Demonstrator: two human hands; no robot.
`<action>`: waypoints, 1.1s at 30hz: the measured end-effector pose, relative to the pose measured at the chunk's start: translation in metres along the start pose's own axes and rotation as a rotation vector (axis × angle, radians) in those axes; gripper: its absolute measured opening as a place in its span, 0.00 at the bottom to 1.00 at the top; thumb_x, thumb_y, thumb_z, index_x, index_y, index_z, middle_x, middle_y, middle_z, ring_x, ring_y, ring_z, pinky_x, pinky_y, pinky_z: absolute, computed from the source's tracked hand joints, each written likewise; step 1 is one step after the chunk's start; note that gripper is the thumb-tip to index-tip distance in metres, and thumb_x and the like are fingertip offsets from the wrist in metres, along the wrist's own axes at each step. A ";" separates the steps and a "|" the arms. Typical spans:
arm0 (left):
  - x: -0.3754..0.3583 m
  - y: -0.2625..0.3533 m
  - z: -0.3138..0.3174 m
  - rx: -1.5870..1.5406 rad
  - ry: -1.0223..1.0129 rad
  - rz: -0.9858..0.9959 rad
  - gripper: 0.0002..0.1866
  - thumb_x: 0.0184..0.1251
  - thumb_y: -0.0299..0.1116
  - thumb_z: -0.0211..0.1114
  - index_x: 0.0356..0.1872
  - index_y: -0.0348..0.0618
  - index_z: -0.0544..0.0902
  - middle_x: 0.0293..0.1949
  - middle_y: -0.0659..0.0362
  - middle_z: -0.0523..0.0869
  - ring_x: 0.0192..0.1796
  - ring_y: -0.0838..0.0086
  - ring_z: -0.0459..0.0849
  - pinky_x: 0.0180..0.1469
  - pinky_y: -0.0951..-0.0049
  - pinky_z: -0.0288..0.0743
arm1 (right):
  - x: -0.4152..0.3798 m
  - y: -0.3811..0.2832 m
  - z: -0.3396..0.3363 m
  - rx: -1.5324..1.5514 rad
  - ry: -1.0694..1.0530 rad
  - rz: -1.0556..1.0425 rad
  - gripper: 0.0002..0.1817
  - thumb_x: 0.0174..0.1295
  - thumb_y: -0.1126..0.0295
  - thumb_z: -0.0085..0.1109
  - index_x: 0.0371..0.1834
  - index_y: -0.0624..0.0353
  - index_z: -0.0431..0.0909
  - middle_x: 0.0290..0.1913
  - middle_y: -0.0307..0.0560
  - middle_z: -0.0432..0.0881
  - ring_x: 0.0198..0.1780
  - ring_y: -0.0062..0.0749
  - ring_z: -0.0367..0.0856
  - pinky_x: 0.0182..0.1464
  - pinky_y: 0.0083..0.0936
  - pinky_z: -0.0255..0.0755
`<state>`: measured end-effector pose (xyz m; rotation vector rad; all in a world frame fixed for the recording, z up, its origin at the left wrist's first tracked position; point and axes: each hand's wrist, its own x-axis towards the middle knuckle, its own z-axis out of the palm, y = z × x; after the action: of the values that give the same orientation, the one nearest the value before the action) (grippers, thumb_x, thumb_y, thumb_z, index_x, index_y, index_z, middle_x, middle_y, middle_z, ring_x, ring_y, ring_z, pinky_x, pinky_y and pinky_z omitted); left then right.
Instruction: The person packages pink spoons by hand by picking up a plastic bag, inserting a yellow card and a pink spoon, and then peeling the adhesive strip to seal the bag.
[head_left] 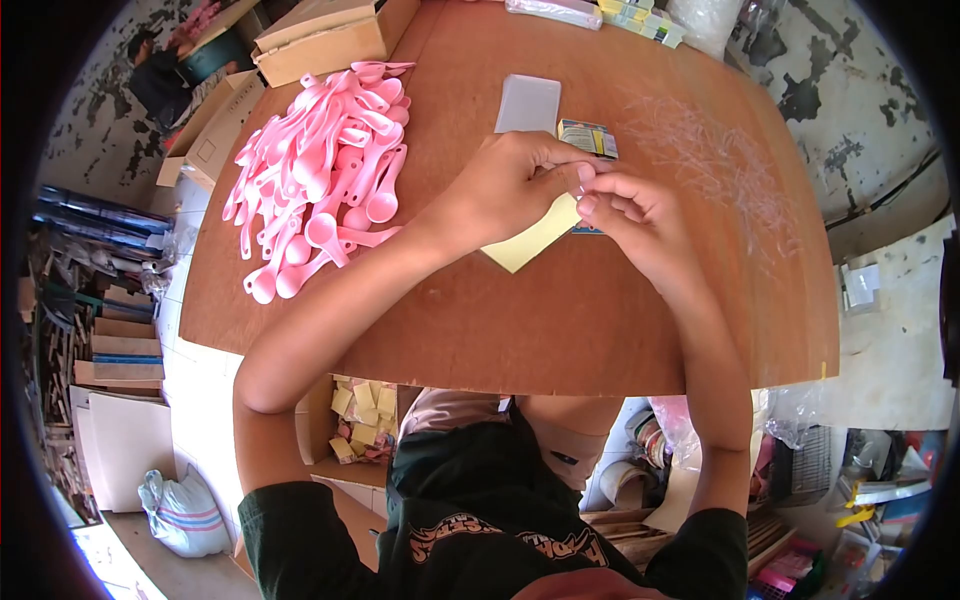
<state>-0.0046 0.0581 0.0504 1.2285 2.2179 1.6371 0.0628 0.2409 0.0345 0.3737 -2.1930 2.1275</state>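
My left hand (pixel 515 185) and my right hand (pixel 635 215) meet over the middle of the brown table, fingertips pinched together. I cannot make out the small thing between them. Just below the fingers is a pale yellow card (pixel 525 245), its upper part hidden by my left hand. Behind the hands lie a small printed packet (pixel 588 138) in yellow, blue and dark colours and a stack of clear plastic sheets (pixel 530 103). To the left is a large heap of pink plastic spoons (pixel 330 165). Thin clear plastic strips (pixel 715 150) are scattered to the right.
Cardboard boxes (pixel 325 45) stand at the table's back left; plastic-wrapped packs (pixel 640 20) lie at its back edge. Below the front edge, a carton holds several small yellow packets (pixel 362 415). A tied white bag (pixel 183 515) sits on the floor. Another person (pixel 160 80) is at far left.
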 end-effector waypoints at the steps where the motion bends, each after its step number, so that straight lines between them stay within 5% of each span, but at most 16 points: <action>1: 0.002 0.000 0.002 0.001 -0.002 0.000 0.14 0.70 0.37 0.62 0.48 0.38 0.85 0.38 0.55 0.88 0.41 0.76 0.84 0.46 0.73 0.77 | 0.000 0.001 -0.001 0.020 -0.022 0.023 0.10 0.64 0.77 0.61 0.46 0.69 0.80 0.45 0.45 0.82 0.47 0.27 0.82 0.49 0.22 0.78; 4: 0.009 0.008 0.004 0.149 0.051 0.157 0.14 0.70 0.39 0.63 0.46 0.41 0.87 0.36 0.55 0.87 0.41 0.71 0.84 0.47 0.71 0.76 | -0.002 -0.001 -0.002 -0.033 -0.078 0.080 0.10 0.63 0.77 0.62 0.45 0.70 0.80 0.44 0.46 0.83 0.47 0.28 0.83 0.51 0.23 0.78; 12: 0.017 0.019 0.008 -0.046 -0.101 -0.056 0.16 0.67 0.39 0.66 0.49 0.39 0.85 0.40 0.55 0.85 0.42 0.71 0.83 0.48 0.70 0.75 | -0.003 0.004 -0.007 -0.087 -0.196 0.169 0.09 0.63 0.76 0.61 0.45 0.69 0.81 0.39 0.45 0.84 0.44 0.26 0.83 0.49 0.24 0.79; 18: -0.006 0.011 -0.010 0.021 -0.318 -0.103 0.23 0.58 0.32 0.72 0.54 0.36 0.79 0.47 0.53 0.86 0.48 0.70 0.83 0.54 0.71 0.74 | -0.001 0.012 0.000 -0.137 -0.119 -0.046 0.08 0.65 0.77 0.58 0.45 0.67 0.82 0.38 0.45 0.84 0.36 0.26 0.84 0.41 0.23 0.80; 21: -0.028 0.007 -0.023 0.117 -0.247 -0.092 0.24 0.55 0.28 0.73 0.54 0.35 0.78 0.48 0.52 0.86 0.50 0.69 0.83 0.55 0.70 0.73 | -0.002 -0.003 0.003 -0.126 -0.176 0.063 0.09 0.65 0.76 0.58 0.46 0.67 0.81 0.37 0.45 0.84 0.35 0.25 0.84 0.39 0.21 0.78; 25: -0.063 0.003 -0.033 -0.045 -0.276 -0.196 0.25 0.53 0.27 0.73 0.54 0.35 0.79 0.44 0.51 0.86 0.47 0.65 0.85 0.54 0.67 0.75 | 0.013 -0.001 0.008 0.006 0.120 0.048 0.10 0.66 0.73 0.58 0.47 0.67 0.80 0.34 0.44 0.83 0.35 0.23 0.82 0.38 0.18 0.77; 29: -0.077 -0.009 -0.036 -0.343 -0.540 -0.163 0.28 0.58 0.28 0.73 0.60 0.35 0.75 0.45 0.58 0.85 0.48 0.78 0.82 0.52 0.74 0.75 | 0.044 0.019 0.033 -0.322 -0.083 -0.067 0.09 0.64 0.74 0.59 0.46 0.63 0.82 0.34 0.40 0.84 0.33 0.18 0.80 0.37 0.17 0.76; 33: -0.078 -0.015 -0.037 -0.436 -0.601 -0.133 0.28 0.58 0.25 0.73 0.61 0.33 0.73 0.48 0.57 0.84 0.48 0.78 0.83 0.51 0.74 0.75 | 0.086 0.027 0.076 -0.701 -0.276 -0.360 0.12 0.60 0.74 0.62 0.47 0.59 0.82 0.40 0.45 0.84 0.38 0.33 0.83 0.41 0.28 0.77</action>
<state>0.0195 -0.0220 0.0253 1.2065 1.4590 1.3600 -0.0170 0.1546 0.0230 0.9401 -2.5758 1.0887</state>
